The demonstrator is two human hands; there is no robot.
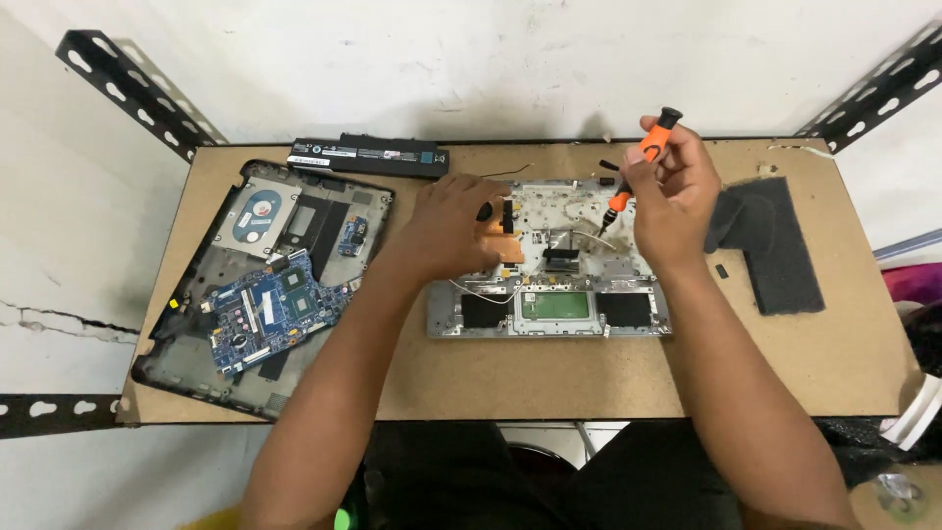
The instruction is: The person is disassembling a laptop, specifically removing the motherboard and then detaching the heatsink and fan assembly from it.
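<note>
Your right hand grips an orange screwdriver between thumb and fingertips, handle up toward 1 o'clock, black cap above your knuckles, tip angled down toward 7 o'clock onto the silver palmrest. The tip meets the upper middle of that shell, just left of your palm. Your left hand lies flat over the shell's left part, fingers curled loosely on an orange film patch and a small black part; it presses rather than grasps, and you cannot tell whether anything is pinched beneath.

The palmrest lies at the centre of a brown board table, its green touchpad board at 6 o'clock between two black pads. The table stands against a scuffed white wall, with black slotted brackets at the corners.

At 9 o'clock from your left hand lies the black base with a blue motherboard and a round-plattered drive. A long black battery rests at 11 o'clock by the wall. A dark foam pad lies at 3 o'clock of your right hand, well apart from the shell. Your forearms cross the table's front edge and hide part of it.
</note>
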